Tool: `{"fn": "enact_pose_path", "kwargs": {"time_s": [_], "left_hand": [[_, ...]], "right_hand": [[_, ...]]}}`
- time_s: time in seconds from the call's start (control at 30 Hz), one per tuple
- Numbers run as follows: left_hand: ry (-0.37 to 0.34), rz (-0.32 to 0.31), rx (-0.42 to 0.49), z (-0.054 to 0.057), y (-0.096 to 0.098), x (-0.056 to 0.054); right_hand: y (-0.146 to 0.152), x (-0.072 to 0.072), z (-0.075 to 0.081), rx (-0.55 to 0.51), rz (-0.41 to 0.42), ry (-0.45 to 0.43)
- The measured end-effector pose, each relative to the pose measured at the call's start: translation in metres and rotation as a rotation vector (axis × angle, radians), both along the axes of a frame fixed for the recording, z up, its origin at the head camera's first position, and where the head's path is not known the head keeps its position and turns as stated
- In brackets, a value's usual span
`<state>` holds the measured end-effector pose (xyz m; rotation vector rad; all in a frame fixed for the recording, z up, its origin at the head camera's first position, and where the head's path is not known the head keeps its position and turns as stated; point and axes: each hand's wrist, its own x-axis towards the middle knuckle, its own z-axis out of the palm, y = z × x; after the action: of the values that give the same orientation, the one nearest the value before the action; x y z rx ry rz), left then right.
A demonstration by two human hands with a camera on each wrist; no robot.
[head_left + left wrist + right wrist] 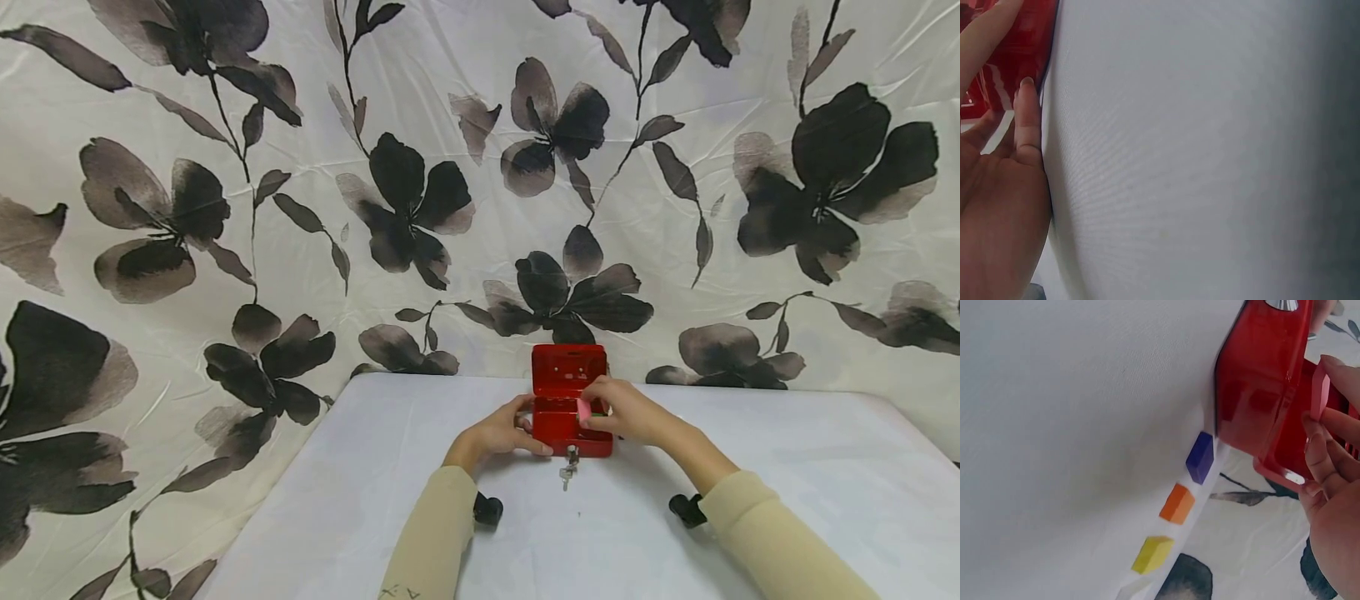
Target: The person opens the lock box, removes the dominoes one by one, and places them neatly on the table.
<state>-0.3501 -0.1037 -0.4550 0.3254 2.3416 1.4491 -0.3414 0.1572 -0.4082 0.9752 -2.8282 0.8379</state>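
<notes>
A red metal cash box (592, 448) stands on the table with its lid (551, 357) raised at the back. Keys (567, 473) hang at the front lock. At the box's left side, my left hand (495, 432) holds it, its fingers spread around the front corner and side. Over the inside of the box, my right hand (630, 410) pinches a thin pink block (1320, 390) between thumb and fingertips. A small bit of green shows by those fingers in the head view; what it is I cannot tell.
In the right wrist view, a purple block (1200, 457), an orange block (1177, 504), a yellow block (1152, 554) and a whitish one (1135, 589) lie in a row near the table's edge. A floral cloth (405, 217) hangs behind the white table (360, 500).
</notes>
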Motion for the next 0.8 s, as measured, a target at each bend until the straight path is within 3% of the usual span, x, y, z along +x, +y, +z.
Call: {"fn": "enact_pose_path", "kwargs": {"time_s": [0.8], "left_hand": [[0.001, -0.021, 0.024, -0.002, 0.000, -0.004]], "right_hand": [[0.044, 0.017, 0.002, -0.067, -0.026, 0.033]]}}
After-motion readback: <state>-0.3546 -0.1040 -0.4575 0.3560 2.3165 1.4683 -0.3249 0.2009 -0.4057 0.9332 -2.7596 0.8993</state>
